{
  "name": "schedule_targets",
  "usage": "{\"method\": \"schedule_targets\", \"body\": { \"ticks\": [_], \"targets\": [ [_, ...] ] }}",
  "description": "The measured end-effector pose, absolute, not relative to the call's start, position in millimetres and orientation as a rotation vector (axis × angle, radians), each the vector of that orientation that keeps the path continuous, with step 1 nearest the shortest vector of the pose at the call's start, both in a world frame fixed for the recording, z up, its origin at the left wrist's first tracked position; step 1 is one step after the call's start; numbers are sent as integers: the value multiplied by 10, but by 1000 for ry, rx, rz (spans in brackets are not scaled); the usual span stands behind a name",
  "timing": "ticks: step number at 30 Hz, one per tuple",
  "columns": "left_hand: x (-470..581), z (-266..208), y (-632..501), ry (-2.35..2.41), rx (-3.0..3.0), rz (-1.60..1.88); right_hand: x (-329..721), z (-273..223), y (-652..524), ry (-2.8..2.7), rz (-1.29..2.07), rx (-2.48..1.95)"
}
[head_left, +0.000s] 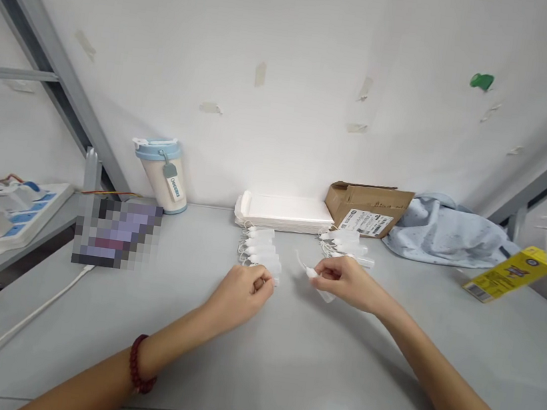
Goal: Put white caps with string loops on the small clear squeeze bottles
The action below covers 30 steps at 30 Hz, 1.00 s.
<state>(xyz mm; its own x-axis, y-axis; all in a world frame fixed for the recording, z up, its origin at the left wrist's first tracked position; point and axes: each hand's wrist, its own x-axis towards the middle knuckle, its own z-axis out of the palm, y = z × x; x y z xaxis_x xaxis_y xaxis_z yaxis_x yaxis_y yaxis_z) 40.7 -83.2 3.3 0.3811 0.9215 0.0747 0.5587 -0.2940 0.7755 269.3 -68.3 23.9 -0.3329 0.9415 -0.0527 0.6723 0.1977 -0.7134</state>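
My right hand (347, 280) pinches a small white squeeze bottle (326, 295) by its pointed cap, with a thin cord sticking out to the left. The bottle tilts just above the table. Curled closed, my left hand (241, 295) rests at the near end of a row of similar white bottles (260, 249) with looped cords. Whether its fingers grip the nearest bottle is hidden. Behind my right hand lies a second group of these bottles (349, 245). A stack of flat white boxes or trays (285, 212) stands beyond both groups.
An open cardboard box (368, 207) leans by the wall beside a bunched pale blue cloth (446, 228). Right of them stands a tilted yellow drink carton (511, 275). On the left are a tumbler (163, 177), a blurred phone-like object (115, 235) with white cable, and a power strip (23, 226).
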Motion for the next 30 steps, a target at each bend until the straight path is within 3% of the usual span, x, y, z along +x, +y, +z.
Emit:
{"method": "schedule_targets", "body": {
  "ticks": [8,30],
  "targets": [
    [375,179,-755,1056,1518,784,2414,183,-852,-1875,1378,-1134],
    [373,136,-753,912,1307,695,2397,143,-906,-1813,1420,-1145]
  ]
}}
